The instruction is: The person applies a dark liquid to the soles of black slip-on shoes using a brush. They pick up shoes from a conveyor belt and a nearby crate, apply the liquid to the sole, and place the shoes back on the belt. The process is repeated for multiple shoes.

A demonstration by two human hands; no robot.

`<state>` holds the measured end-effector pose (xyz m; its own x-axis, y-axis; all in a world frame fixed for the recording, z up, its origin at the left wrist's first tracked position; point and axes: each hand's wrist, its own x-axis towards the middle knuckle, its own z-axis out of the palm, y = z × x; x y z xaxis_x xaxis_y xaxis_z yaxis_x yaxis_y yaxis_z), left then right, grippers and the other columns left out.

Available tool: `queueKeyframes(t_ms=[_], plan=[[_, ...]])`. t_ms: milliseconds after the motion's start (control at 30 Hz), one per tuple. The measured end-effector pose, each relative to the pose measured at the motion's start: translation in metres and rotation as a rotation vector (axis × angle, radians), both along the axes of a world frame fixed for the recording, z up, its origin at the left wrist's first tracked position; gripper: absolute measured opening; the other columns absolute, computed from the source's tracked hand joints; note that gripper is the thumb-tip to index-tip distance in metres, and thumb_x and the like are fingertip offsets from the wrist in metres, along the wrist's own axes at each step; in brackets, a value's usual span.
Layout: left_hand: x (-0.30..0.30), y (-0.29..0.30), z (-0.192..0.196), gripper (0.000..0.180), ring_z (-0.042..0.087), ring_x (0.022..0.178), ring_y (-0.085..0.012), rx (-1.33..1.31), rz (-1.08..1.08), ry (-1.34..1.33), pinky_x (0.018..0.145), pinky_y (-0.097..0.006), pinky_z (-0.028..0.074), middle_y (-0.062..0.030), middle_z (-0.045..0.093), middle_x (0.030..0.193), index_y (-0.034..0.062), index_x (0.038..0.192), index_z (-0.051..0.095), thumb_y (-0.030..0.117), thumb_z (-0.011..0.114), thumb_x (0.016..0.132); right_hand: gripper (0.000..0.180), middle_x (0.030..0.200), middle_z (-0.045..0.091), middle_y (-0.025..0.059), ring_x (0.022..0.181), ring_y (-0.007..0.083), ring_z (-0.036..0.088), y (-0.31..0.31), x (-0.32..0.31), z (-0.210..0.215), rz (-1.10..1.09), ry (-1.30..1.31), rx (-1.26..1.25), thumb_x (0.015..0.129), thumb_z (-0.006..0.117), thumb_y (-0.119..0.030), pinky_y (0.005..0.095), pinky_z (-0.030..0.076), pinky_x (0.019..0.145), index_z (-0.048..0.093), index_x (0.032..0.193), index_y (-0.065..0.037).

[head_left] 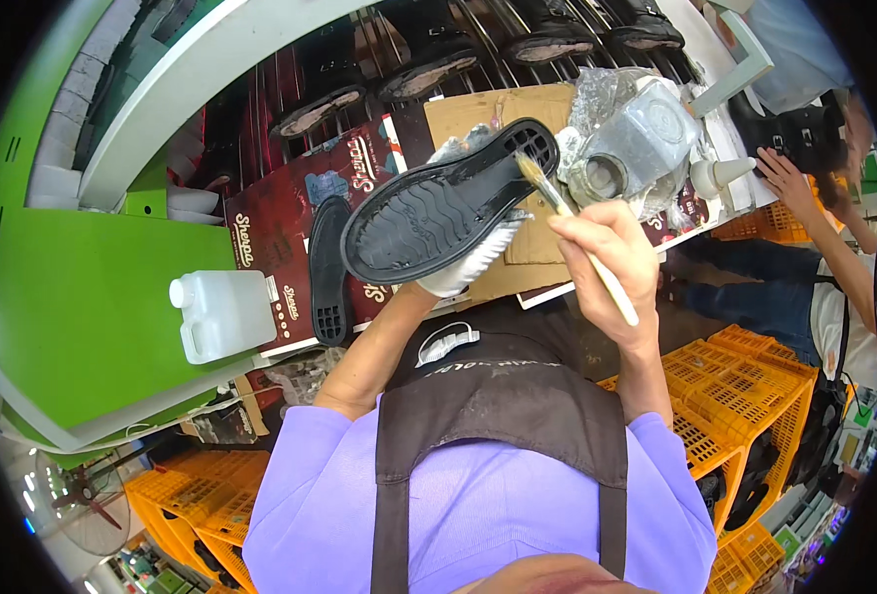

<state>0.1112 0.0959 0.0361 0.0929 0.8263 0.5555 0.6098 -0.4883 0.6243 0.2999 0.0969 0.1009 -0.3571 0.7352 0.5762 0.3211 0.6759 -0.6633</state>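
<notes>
Black shoe sole (445, 205), judged light and flexible, was held tread-up above the cardboard sheet (488, 109), left hand (458, 277) clamped beneath its edge. The right hand (607, 259) was closed on a brush (572, 220) at its toe.

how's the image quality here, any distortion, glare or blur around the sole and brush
Head view: strong fisheye bending, so the green bench edge curves and the corners go black. The black shoe sole in the gloved left hand and the brush in the right hand are sharp, evenly lit. Glare shows on the plastic-wrapped metal can. The rim, including the orange crates, looks softer.
</notes>
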Motion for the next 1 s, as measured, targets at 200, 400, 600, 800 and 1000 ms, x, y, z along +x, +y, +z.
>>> queueKeyframes(t_ms=[200, 400, 600, 800, 1000], plan=[[-0.003, 0.003, -0.07, 0.056, 0.038, 0.125, -0.022, -0.384, -0.107, -0.338, 0.111, -0.038, 0.018, -0.0083, 0.042, 0.137, 0.0098, 0.135, 0.038, 0.024, 0.061, 0.085, 0.024, 0.076, 0.055, 0.0107, 0.065, 0.0247, 0.057, -0.015, -0.019, 0.0, 0.108, -0.066, -0.004, 0.072, 0.067, 0.002, 0.0326, 0.047, 0.058, 0.064, 0.096, -0.003], [0.001, -0.008, -0.088, 0.045, 0.052, 0.101, -0.0194, -0.46, -0.216, -0.727, 0.092, -0.033, 0.038, -0.007, 0.056, 0.11, 0.0068, 0.119, 0.049, 0.022, 0.068, 0.081, 0.018, 0.079, 0.06, 0.0112, 0.068, 0.0222, 0.058, -0.021, -0.025, -0.007, 0.382, 0.165, -0.238, 0.076, 0.064, 0.0, 0.0291, 0.047, 0.06, 0.065, 0.094, 0.001], [0.019, -0.004, -0.037, 0.041, 0.059, 0.086, -0.0182, -0.193, -0.014, -0.533, 0.081, -0.031, 0.047, -0.0062, 0.061, 0.102, 0.0055, 0.114, 0.053, 0.019, 0.07, 0.08, 0.016, 0.079, 0.061, 0.0098, 0.068, 0.0177, 0.057, 0.012, -0.004, -0.023, -0.125, 0.113, -0.225, 0.08, 0.06, 0.002, 0.0277, 0.045, 0.06, 0.066, 0.094, 0.002], [-0.001, -0.009, -0.081, 0.057, 0.048, 0.113, -0.0198, -0.252, -0.294, -0.65, 0.1, -0.036, 0.035, -0.0098, 0.05, 0.125, 0.0045, 0.13, 0.04, 0.025, 0.066, 0.083, 0.02, 0.077, 0.059, 0.0115, 0.068, 0.0223, 0.059, -0.021, -0.031, -0.011, 0.217, 0.088, -0.159, 0.074, 0.064, 0.004, 0.0302, 0.048, 0.06, 0.066, 0.094, -0.001], [-0.006, -0.007, -0.015, 0.041, 0.056, 0.099, -0.0216, -0.58, -0.277, -0.508, 0.088, -0.035, 0.044, -0.0094, 0.059, 0.11, 0.0033, 0.12, 0.05, 0.024, 0.061, 0.087, 0.02, 0.079, 0.062, 0.0117, 0.07, 0.0209, 0.058, 0.003, 0.006, 0.005, 0.159, 0.103, -0.088, 0.071, 0.063, 0.006, 0.0287, 0.047, 0.061, 0.067, 0.09, 0.0]])
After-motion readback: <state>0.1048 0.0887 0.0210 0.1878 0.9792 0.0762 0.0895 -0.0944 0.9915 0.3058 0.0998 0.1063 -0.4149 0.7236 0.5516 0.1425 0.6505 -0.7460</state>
